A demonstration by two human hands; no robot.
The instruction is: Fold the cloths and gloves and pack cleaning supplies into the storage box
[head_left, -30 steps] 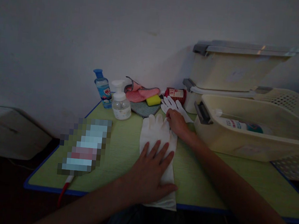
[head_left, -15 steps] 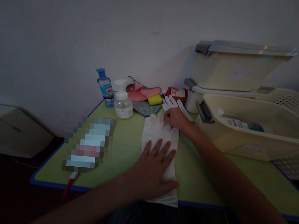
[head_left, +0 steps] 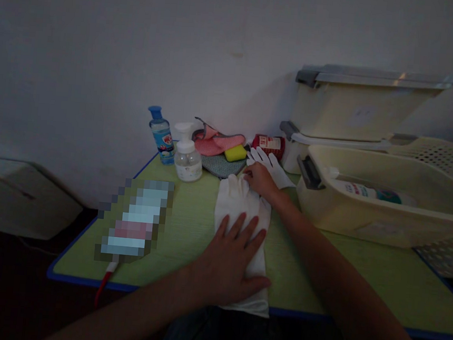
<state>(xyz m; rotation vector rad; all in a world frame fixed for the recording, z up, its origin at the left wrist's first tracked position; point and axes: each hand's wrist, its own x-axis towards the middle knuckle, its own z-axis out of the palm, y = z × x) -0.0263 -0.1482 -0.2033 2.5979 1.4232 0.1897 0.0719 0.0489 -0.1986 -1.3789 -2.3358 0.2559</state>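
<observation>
A white glove (head_left: pixel 231 202) lies on the green table, its fingers pointing away from me and its cuff at the front edge. My left hand (head_left: pixel 230 265) rests flat on the glove's lower part with fingers spread. At the glove's far end, my right hand (head_left: pixel 261 178) is closed, thumb and fingers pinching a glove finger. Part of that pinch is hidden. Just beyond the right hand lies a second white glove (head_left: pixel 272 165), flat with its fingers toward the wall.
Behind are a yellow sponge (head_left: pixel 235 153), pink cloth (head_left: pixel 216 144), grey cloth (head_left: pixel 222 167) and red bottle (head_left: pixel 268 144). A pump bottle (head_left: pixel 188 161) and blue bottle (head_left: pixel 162 138) stand left, beyond a blurred phone-like device (head_left: pixel 137 220). A cream bin (head_left: pixel 364 222) and stacked boxes (head_left: pixel 358 110) occupy the right.
My right hand has shifted slightly left along the glove's fingertips. My left hand keeps its flat press on the glove. The view has tilted a little.
</observation>
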